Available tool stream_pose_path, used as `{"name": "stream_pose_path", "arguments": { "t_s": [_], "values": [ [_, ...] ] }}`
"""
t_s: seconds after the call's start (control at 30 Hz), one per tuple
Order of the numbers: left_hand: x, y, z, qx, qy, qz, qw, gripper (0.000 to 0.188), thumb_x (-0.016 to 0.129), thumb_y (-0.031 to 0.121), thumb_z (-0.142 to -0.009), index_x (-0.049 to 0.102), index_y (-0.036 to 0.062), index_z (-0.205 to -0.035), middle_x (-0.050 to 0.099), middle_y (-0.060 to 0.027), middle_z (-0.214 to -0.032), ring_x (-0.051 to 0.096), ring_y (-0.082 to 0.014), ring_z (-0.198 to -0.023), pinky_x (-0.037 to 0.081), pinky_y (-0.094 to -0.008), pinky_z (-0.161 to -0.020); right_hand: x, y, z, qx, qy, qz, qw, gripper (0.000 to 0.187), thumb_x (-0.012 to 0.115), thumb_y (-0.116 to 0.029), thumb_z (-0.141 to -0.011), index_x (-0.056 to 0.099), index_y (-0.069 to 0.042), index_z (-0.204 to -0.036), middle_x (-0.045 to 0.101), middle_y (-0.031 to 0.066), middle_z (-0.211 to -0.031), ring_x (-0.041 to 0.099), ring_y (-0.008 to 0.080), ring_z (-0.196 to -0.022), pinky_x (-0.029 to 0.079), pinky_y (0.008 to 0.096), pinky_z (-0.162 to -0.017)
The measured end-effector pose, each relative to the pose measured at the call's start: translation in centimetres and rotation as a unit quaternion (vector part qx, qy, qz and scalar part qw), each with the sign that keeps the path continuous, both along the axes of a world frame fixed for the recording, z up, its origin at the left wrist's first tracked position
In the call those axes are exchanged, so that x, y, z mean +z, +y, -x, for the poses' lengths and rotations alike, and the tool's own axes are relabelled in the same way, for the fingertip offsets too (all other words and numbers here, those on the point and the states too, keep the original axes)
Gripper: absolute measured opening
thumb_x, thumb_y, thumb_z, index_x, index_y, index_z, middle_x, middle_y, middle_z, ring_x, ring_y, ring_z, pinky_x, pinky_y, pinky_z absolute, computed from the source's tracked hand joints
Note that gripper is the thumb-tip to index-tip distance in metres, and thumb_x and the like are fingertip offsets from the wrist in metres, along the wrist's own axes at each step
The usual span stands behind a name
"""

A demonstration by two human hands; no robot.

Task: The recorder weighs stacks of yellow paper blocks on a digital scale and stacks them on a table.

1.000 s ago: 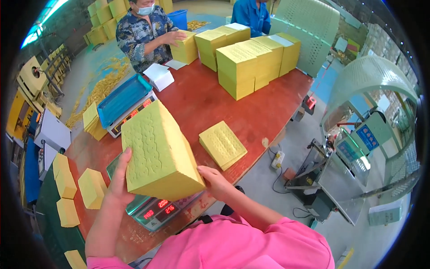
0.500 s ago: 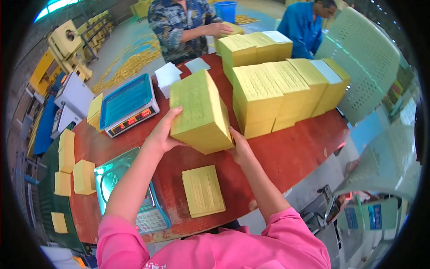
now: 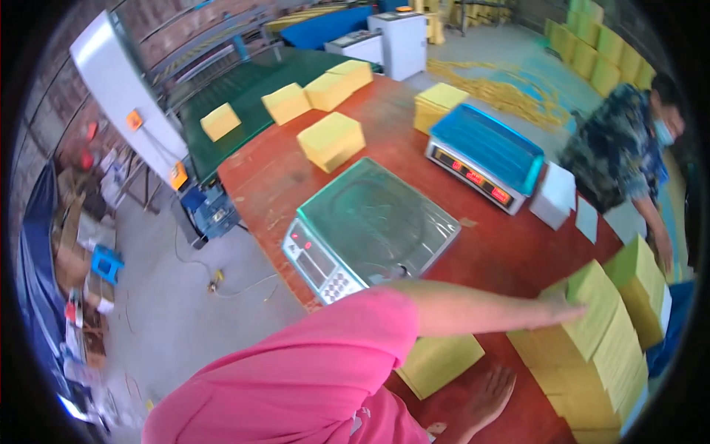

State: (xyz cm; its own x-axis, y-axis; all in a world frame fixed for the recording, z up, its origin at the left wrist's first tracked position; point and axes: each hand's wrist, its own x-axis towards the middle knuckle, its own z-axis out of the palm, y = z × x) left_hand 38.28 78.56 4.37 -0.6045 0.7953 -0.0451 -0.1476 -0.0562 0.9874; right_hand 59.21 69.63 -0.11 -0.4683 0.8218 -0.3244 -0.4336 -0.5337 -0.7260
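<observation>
My left hand [image 3: 556, 309] reaches across to the right and lies against the top of a row of tall yellow paper stacks [image 3: 608, 337]. Its fingers look stretched out, though partly blurred. Lower down, my right hand [image 3: 488, 403] is open above the red table [image 3: 510, 251], palm bare and fingers extended. Between that hand and my pink sleeve lies a low pile of yellow paper sheets [image 3: 440, 362], partly covered by my left arm. A flat-topped digital scale [image 3: 377, 218] with a keypad sits beyond my left arm, nothing on its plate.
A second scale [image 3: 484, 159] with a blue tray stands farther back, beside a white paper stack [image 3: 555, 196]. Several yellow blocks [image 3: 330, 140] sit at the table's far left and on a green surface [image 3: 259, 81]. A co-worker in camouflage [image 3: 617, 148] stands at the right.
The view has swung left. The yellow paper stack held between both hands has left my grip; my left hand now rests at the row of stacks, and my right hand is apart, empty.
</observation>
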Motion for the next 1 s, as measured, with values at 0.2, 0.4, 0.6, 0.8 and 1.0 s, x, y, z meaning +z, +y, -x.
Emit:
{"name": "stream_pose_path", "arguments": {
  "t_s": [0.2,0.4,0.6,0.8,1.0],
  "values": [
    [7.9,-19.8,3.5,-0.032,0.133,-0.002,0.991,0.082,0.063,0.045,-0.090,0.028,-0.0015,-0.148,0.040,-0.0235,-0.147,0.054,-0.0290,-0.124,0.043,-0.0360,-0.102,4.9,-5.9,3.7,0.185,0.000,-0.136,0.973,0.034,0.051,-0.017,-0.094,0.056,0.003,-0.122,0.064,0.0188,-0.109,0.060,0.0316,-0.106,0.050,0.0432,-0.088],
    [8.6,-50.7,11.5,0.166,0.020,0.070,0.983,0.042,0.057,0.028,-0.098,0.055,0.0012,-0.130,0.063,-0.0124,-0.124,0.062,-0.0185,-0.109,0.052,-0.0301,-0.089,8.4,-19.4,15.5,0.346,0.126,-0.252,0.895,0.026,0.051,-0.024,-0.095,0.055,0.000,-0.103,0.061,0.0129,-0.086,0.062,0.0218,-0.080,0.051,0.0334,-0.079],
    [6.0,-82.6,24.7,0.451,0.007,0.065,0.890,0.038,0.058,0.034,-0.095,0.060,-0.0001,-0.113,0.066,-0.0128,-0.105,0.065,-0.0197,-0.093,0.053,-0.0321,-0.081,5.6,-41.1,28.2,0.594,0.238,-0.096,0.763,0.030,0.047,-0.017,-0.096,0.059,0.006,-0.112,0.064,0.0202,-0.104,0.063,0.0290,-0.095,0.050,0.0418,-0.088],
    [3.9,-102.7,34.8,0.589,0.009,0.084,0.804,0.034,0.059,0.029,-0.093,0.062,-0.0014,-0.107,0.066,-0.0116,-0.099,0.065,-0.0188,-0.088,0.053,-0.0315,-0.075,4.2,-63.7,44.7,0.652,0.106,-0.050,0.749,0.025,0.050,-0.014,-0.097,0.060,0.002,-0.113,0.065,0.0144,-0.101,0.063,0.0239,-0.089,0.052,0.0415,-0.081],
    [2.9,-117.1,48.2,0.618,0.220,0.364,0.661,0.037,0.057,0.032,-0.089,0.067,0.0010,-0.104,0.067,-0.0208,-0.106,0.065,-0.0358,-0.091,0.052,-0.0394,-0.080,3.0,-81.2,65.7,0.655,0.077,-0.272,0.701,0.048,0.053,-0.026,-0.096,0.045,-0.002,-0.138,0.052,0.0119,-0.134,0.052,0.0227,-0.119,0.042,0.0358,-0.098]
  ]
}}
